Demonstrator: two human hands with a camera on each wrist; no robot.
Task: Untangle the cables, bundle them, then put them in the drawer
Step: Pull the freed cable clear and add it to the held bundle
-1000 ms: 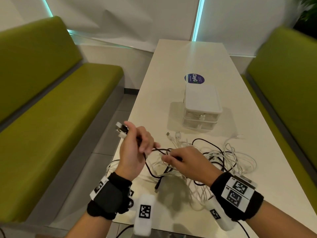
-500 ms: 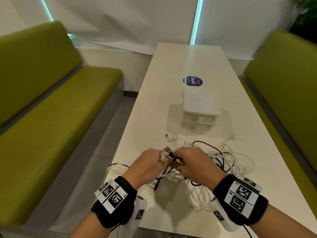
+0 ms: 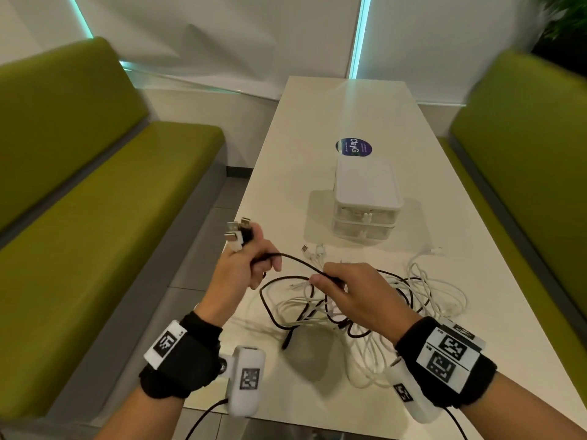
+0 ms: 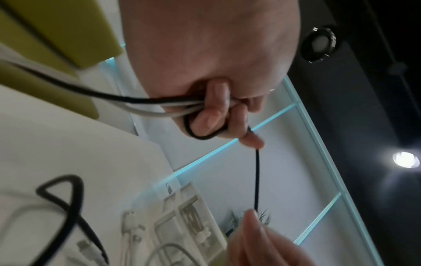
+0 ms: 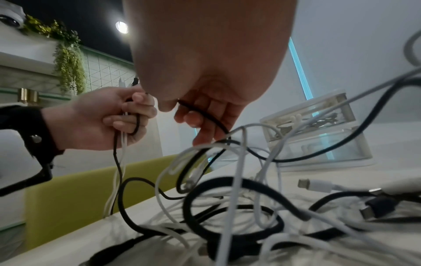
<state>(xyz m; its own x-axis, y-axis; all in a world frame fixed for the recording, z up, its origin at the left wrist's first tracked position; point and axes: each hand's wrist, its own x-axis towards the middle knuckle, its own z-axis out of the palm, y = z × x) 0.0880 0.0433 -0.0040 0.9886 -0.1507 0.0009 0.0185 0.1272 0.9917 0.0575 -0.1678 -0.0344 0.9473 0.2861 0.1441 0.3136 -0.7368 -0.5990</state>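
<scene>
Black cable (image 3: 298,265) runs roughly level between both hands, plugs (image 3: 239,234) up-left.

On the table (image 3: 317,122), the tangle of cables (image 3: 381,296) lies at the near end, with the drawer unit (image 3: 365,201) behind it and a round sticker (image 3: 353,147) just behind that. Benches flank the table: one (image 3: 95,201) left, one (image 3: 524,154) right. A plant (image 3: 565,23) stands behind the right bench.

Right hand (image 3: 355,296) hides the black cable (image 3: 295,260) past its pinch. Drawer unit (image 4: 182,221) blurred in the left wrist view; its contents unreadable. Cable pile (image 5: 239,207) cut off at the right wrist view's bottom edge.
</scene>
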